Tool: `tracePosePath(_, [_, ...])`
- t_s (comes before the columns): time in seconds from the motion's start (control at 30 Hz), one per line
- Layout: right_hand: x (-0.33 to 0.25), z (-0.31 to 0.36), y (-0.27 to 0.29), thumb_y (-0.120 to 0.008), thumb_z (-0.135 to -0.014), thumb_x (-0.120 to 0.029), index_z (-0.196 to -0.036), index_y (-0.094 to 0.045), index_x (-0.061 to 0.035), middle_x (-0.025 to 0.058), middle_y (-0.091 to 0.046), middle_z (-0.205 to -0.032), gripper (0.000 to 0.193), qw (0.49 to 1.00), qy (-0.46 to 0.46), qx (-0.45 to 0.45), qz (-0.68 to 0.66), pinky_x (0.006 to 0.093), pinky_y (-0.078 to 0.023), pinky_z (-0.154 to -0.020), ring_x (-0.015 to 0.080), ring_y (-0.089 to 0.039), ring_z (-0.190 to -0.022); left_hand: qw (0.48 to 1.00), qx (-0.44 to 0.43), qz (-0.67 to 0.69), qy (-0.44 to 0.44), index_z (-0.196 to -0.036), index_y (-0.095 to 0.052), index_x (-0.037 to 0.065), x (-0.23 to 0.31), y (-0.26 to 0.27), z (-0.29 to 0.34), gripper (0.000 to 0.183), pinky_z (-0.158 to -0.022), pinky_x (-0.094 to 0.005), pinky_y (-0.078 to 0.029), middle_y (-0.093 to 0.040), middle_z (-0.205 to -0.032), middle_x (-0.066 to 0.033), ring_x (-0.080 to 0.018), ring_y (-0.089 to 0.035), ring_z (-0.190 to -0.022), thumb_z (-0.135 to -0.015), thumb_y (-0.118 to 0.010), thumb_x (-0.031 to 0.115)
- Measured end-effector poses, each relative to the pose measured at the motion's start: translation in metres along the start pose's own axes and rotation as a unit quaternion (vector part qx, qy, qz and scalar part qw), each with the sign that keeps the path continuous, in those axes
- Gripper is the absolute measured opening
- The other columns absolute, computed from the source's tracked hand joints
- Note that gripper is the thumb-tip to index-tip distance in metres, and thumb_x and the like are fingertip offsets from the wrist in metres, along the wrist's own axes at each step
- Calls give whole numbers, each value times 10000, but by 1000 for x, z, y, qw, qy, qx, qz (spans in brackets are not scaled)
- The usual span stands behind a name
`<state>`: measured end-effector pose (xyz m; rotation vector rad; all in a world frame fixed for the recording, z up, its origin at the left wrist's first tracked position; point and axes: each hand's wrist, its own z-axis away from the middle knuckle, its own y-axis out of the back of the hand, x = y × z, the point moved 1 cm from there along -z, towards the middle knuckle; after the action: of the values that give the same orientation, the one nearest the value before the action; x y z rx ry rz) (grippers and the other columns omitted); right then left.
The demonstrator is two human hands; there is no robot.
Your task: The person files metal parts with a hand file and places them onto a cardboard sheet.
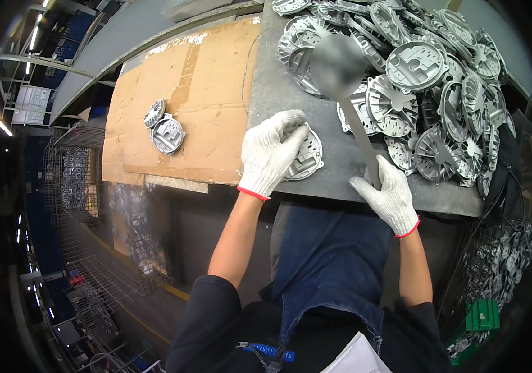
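Note:
My left hand [272,149], in a white knit glove with a red cuff, is closed with bent fingers at the left edge of a round grey metal casting [308,156]. That casting lies flat near the front edge of the dark worktop, partly covered by the glove. In my right hand [389,196], gloved the same way, is a long flat grey metal bar [359,127]. It slants up and away to the left. A blurred round patch covers its far end, so I cannot tell its shape there.
A large heap of similar castings [416,65] fills the worktop's far right. Left of the worktop [278,74], cardboard [210,93] carries two castings [168,135]. Wire baskets [76,180] stand at the left; a green crate [482,315] is low at the right.

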<state>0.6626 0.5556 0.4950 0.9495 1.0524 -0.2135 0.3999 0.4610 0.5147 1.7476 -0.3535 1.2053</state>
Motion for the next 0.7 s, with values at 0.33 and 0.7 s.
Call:
tracePosePath(0.33, [-6,-2,5,-850,-1012,-395,-1099,-654,-27,166,-701,-824,426,1000,16,-11,-16,450,-556,-725,332,-700,-729,995,16,-51,-88,-1160,-876,77,-6,-11,-2,277,-831,-366,-648,-864,-1026,-117,-236,-842,-911,-909,-898,193])
tracePosePath(0.7, [-99,16,35,-772,-1087,-303,-1273,-638,-3,241,-735,-890,378,986,148,78,4,490,-568,-713,451,-747,-811,963,107,-147,-200,-1014,-864,59,-20,-13,10,161,-980,-432,-605,-836,-1149,-119,-321,-775,-1102,-935,-862,200])
